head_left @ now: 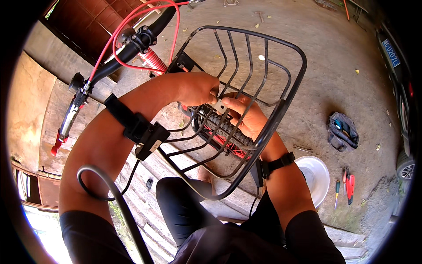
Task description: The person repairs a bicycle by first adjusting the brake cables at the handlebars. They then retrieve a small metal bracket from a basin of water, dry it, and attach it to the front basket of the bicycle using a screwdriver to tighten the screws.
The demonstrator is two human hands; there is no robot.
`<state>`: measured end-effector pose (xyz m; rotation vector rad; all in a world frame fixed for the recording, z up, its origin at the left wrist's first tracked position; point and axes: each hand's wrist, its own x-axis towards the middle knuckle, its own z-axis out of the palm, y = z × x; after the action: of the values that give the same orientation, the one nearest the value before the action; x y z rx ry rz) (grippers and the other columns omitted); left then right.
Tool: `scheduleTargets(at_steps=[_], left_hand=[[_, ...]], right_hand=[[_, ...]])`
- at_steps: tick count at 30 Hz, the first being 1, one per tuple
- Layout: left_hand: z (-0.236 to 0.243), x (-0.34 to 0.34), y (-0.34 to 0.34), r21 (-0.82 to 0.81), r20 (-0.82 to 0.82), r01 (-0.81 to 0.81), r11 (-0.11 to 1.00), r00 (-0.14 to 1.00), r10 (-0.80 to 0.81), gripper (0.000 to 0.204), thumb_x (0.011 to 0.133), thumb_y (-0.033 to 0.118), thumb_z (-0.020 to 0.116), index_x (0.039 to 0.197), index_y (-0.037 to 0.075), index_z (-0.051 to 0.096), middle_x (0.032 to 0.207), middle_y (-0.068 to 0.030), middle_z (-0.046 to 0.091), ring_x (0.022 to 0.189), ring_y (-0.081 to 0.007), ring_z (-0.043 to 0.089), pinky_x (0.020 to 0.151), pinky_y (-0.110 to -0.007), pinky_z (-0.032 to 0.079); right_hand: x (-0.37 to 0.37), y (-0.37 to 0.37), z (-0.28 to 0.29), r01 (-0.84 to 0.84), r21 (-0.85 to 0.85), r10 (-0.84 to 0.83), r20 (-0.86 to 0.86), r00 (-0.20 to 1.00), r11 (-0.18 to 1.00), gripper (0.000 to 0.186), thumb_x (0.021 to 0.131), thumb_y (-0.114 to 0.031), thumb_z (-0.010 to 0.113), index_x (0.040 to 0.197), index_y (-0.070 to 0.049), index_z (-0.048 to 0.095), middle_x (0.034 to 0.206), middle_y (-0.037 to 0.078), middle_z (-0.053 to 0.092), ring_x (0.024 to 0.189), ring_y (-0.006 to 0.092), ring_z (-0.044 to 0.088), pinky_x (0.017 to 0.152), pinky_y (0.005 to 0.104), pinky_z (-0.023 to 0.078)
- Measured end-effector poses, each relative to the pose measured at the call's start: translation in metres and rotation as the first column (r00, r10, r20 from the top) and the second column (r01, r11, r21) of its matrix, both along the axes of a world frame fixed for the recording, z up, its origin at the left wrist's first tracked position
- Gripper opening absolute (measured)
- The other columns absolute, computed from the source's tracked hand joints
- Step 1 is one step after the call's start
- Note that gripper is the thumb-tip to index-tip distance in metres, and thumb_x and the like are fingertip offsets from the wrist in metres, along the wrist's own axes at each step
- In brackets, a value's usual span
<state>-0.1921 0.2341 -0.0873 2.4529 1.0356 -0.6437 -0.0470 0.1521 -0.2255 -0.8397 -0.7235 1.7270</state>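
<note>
A black wire bicycle basket sits over a knobby front tire with red spokes. My left hand reaches over the basket, fingers curled at a small silver metal plate on its bars. My right hand comes from the right beneath or through the bars, with its thumb pressed on the same plate; some fingers are hidden by bars. The handlebar, with red cables and a brake lever, is at upper left, beside a red spring fork.
A grey tool bag, a white basin, a screwdriver and a red tool lie on the floor at right. A car stands at the right edge, wooden panels at the left. A grey tube crosses the lower left.
</note>
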Motion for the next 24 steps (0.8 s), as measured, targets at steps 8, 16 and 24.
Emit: scheduleTargets(at_steps=[8,16,24], left_hand=[[0.009,-0.005,-0.004,0.065,0.047,-0.009,0.998,0.999,0.006,0.031,0.090,0.027,0.062,0.105,0.000,0.063,0.096,-0.0174,0.067,0.093,-0.0313,0.064,0.079,-0.040,0.049],[0.062,-0.048,-0.058,-0.144,0.631,-0.147,0.979,0.748,0.205,0.016,0.098,0.017,0.055,0.099,0.001,0.058,0.071,0.0009,0.047,0.061,-0.0061,0.042,0.053,-0.023,0.034],[-0.045,-0.154,-0.151,-0.797,0.507,-0.012,0.604,-0.559,0.657,0.012,0.098,0.016,0.051,0.096,0.005,0.054,0.058,0.0062,0.032,0.042,-0.0048,0.026,0.035,-0.021,0.020]], right_hand=[[-0.001,0.005,-0.014,0.002,0.031,-0.001,-0.037,0.999,1.000,0.024,0.086,-0.026,0.073,0.092,-0.006,0.062,0.073,-0.004,0.057,0.055,0.0039,0.048,0.046,0.0200,0.036],[0.004,0.009,-0.028,-0.030,0.051,0.033,-0.064,0.997,0.998,0.037,0.082,-0.038,0.076,0.096,-0.005,0.065,0.059,-0.004,0.048,0.047,0.0044,0.044,0.039,0.0216,0.031],[0.001,0.002,-0.023,-0.005,0.117,0.024,-0.164,0.986,0.993,0.024,0.092,-0.030,0.065,0.092,-0.007,0.065,0.080,0.008,0.069,0.053,0.0065,0.051,0.041,0.0207,0.031]])
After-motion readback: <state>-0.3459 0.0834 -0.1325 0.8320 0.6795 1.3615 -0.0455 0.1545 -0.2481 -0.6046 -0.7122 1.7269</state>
